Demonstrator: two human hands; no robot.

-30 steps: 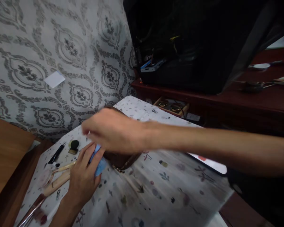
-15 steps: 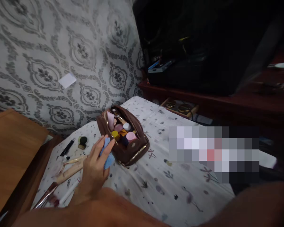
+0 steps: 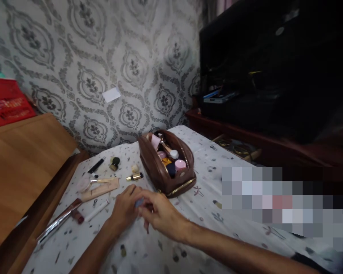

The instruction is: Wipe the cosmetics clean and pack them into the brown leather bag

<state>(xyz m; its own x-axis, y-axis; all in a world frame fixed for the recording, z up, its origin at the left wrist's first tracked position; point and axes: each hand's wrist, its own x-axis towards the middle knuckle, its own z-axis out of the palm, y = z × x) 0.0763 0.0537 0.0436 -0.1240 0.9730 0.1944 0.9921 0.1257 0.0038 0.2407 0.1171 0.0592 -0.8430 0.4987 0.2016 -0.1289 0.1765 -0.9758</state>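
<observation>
My left hand (image 3: 125, 204) and my right hand (image 3: 162, 213) meet over the white patterned cloth, in front of the brown bag. A small blue piece (image 3: 139, 202) shows between them, mostly covered by fingers; both hands close around it. The brown bag (image 3: 154, 163) stands unzipped, with a pink-lidded jar (image 3: 180, 164), a white-lidded item (image 3: 174, 154) and several other cosmetics inside. Left of it lie a gold and black tube (image 3: 134, 177), a beige tube (image 3: 103, 190), a white stick (image 3: 97, 210) and a brush with a silvery handle (image 3: 58, 222).
At the left is a wooden panel (image 3: 25, 160) with a red package (image 3: 8, 102) behind it. A dark screen (image 3: 263, 76) stands on a reddish shelf at the right, above an open drawer (image 3: 254, 154). Part of the right side is pixelated.
The view has shifted, so the bag appears farther right. My left hand has drawn back from the bag with the blue piece, and my right hand has joined it. The yellow-lidded item no longer shows.
</observation>
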